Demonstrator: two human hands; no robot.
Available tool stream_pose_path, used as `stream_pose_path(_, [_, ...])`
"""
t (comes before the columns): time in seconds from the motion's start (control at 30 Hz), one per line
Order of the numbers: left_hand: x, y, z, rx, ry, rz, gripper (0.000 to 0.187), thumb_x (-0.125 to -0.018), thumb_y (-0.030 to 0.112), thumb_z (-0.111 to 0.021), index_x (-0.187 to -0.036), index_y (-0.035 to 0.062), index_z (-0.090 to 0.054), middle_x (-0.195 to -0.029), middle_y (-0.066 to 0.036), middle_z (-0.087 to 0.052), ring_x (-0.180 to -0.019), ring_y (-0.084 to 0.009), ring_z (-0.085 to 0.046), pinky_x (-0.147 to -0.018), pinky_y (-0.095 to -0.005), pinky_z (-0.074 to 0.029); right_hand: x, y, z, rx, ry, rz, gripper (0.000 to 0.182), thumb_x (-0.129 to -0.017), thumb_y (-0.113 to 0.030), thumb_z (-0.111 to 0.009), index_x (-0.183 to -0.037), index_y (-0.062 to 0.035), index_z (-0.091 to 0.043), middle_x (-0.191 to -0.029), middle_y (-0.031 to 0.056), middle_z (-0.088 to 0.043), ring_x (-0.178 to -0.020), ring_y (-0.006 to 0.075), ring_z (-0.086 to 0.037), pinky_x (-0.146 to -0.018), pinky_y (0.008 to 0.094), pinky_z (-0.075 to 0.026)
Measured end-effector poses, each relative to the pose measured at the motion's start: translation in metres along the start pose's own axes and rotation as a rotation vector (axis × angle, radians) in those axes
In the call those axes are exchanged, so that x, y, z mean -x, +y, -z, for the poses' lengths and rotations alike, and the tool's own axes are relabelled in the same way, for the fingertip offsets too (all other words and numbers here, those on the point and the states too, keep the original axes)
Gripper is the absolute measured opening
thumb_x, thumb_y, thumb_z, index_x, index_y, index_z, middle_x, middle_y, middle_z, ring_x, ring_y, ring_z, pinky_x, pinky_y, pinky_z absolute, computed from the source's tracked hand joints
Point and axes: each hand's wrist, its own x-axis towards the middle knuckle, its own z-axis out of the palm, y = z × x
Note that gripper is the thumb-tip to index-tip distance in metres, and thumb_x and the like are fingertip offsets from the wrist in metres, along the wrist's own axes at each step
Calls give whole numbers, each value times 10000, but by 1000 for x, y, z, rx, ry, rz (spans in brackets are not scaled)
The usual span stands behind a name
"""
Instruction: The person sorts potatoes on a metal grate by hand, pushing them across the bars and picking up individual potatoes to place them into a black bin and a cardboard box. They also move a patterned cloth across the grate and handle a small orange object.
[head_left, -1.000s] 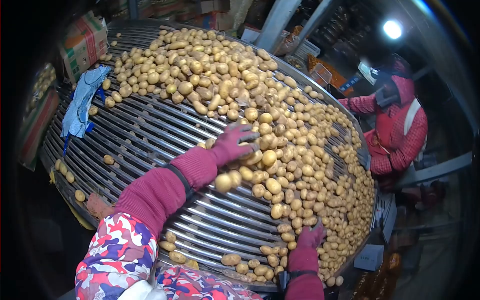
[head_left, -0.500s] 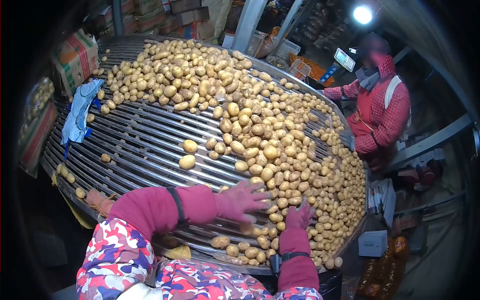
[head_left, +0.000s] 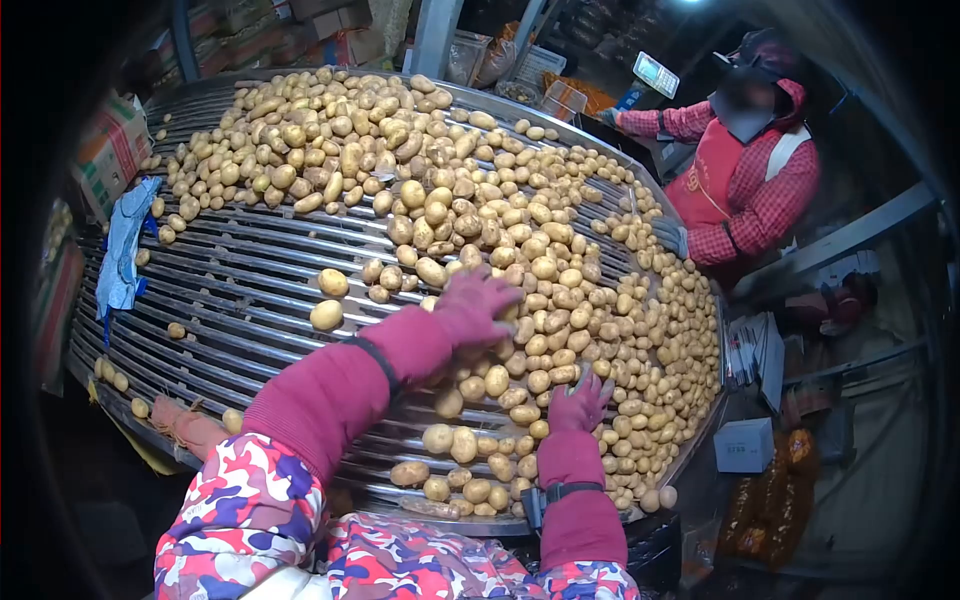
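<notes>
Potatoes (head_left: pixel 560 320) lie in a broad, thick band over a slatted metal table (head_left: pixel 270 255). My left hand (head_left: pixel 477 305), in a pinkish glove, rests on the potatoes near the middle, its fingers spread. Closer to me, my right hand (head_left: pixel 580 403), also gloved, touches the potatoes at the right with its fingers apart. Neither hand grips a potato that I can see. Just left of my left hand sit two single potatoes (head_left: pixel 326 315) on the bars. Below my hands a loose group of potatoes (head_left: pixel 465 460) lies along the near side.
A co-worker (head_left: pixel 745 170) in a checked top and red apron stands at the far right edge. On the left are a blue cloth (head_left: pixel 128 245) and a cardboard box (head_left: pixel 112 155). A white box (head_left: pixel 744 445) stands beyond the right rim; a rolled cloth-like thing (head_left: pixel 190 428) lies near my left arm.
My left hand has moved forward, farther onto the potatoes. More potatoes show below it. My right hand has shifted slightly forward. The co-worker's arm now reaches out toward the back, and the view has shifted.
</notes>
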Motion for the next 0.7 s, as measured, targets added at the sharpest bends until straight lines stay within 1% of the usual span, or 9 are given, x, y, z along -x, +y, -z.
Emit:
stream_pose_path(0.1, [24, 25, -4, 4, -71, -206, 631, -803, 504, -659, -1325, 168, -544, -1278, -67, -561, -1338, -368, -399, -1005, -579, -397, -1, 6, -5, 12, 25, 19, 753, -820, -376, -676, -1502, -207, -404, -1536, 23, -389, -1504, 298, -172, -1127, 596, -281])
stream_pose_path(0.13, [35, 40, -1, -109, -178, -260, 637, -811, 477, -663, -1344, 157, -525, -1263, -66, -545, -1330, -362, -400, -959, -571, -409, -2, 8, -8, 17, 23, 15, 754, -820, -382, -675, -1502, -210, -404, -1535, 24, -390, -1502, 301, -176, -1127, 593, -282])
stream_pose_path(0.17, [45, 49, -8, -77, -252, -275, 648, -809, 457, -673, -1362, 160, -513, -1272, -74, -534, -1327, -350, -397, -934, -561, -406, -3, 9, -10, 19, 24, 16, 755, -820, -388, -675, -1502, -213, -404, -1534, 25, -392, -1501, 304, -180, -1127, 591, -283])
stream_pose_path(0.23, [72, 55, -11, -36, -180, -302, 681, -807, 470, -696, -1365, 129, -503, -1332, -92, -508, -1370, -333, -355, -978, -571, -400, -4, 9, -12, 21, 29, 29, 764, -819, -395, -677, -1506, -213, -398, -1536, 32, -390, -1500, 311, -182, -1127, 590, -286])
stream_pose_path(0.27, [80, 55, -10, -89, -163, -297, 779, -805, 502, -702, -1440, 135, -442, -1398, -104, -468, -1396, -356, -334, -1015, -613, -374, -4, 9, -12, 10, 12, 29, 765, -822, -400, -676, -1508, -212, -394, -1538, 36, -386, -1501, 313, -177, -1124, 593, -289])
stream_pose_path(0.4, [115, 51, 6, -82, -194, -398, 802, -826, 482, -695, -1486, 155, -377, -1525, -113, -383, -1414, -372, -339, -1067, -652, -299, -6, 13, -10, 32, -33, 36, 775, -841, -419, -667, -1523, -209, -365, -1552, 50, -370, -1508, 313, -156, -1116, 607, -296])
stream_pose_path(0.5, [145, 36, 20, -118, -189, -483, 768, -847, 471, -677, -1487, 170, -380, -1528, -116, -381, -1413, -364, -343, -1076, -653, -286, -1, 9, 0, 69, -77, 42, 808, -857, -435, -657, -1552, -206, -315, -1584, 65, -329, -1513, 321, -155, -1127, 585, -303])
stream_pose_path(0.57, [167, 23, 24, -125, -212, -466, 670, -875, 424, -642, -1463, 192, -418, -1472, -74, -435, -1398, -350, -354, -1071, -632, -309, 2, 10, 9, 71, -139, 78, 802, -867, -377, -681, -1546, -154, -317, -1569, 128, -344, -1496, 376, -184, -1197, 468, -278])
stream_pose_path(0.7, [194, 1, 54, -158, -327, -518, 578, -833, 385, -674, -1364, 196, -546, -1505, -26, -413, -1411, -341, -321, -1089, -657, -298, 9, 16, 29, 133, -235, 181, 834, -875, -409, -662, -1561, -132, -277, -1581, 152, -322, -1490, 381, -207, -1176, 480, -309])
